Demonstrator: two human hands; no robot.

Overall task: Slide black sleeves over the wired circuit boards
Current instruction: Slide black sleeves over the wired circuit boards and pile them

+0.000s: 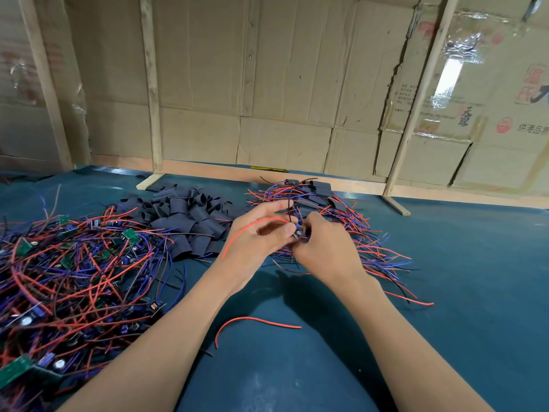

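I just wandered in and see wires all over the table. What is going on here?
A person is fitting black sleeves onto small wired circuit boards. The left hand and right hand hold one wired board between them above the blue table. A tangle of bare boards lies at the left, loose black sleeves in the middle, and sleeved pieces behind the hands. One stray red wire lies nearer.

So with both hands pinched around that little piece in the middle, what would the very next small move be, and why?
Probably pushing the black sleeve further along over the board. The left hand and right hand meet fingertip to fingertip on one small part, with its red wire trailing out across the left hand. How far the sleeve is on cannot be seen. The pile of finished pieces lies just behind.
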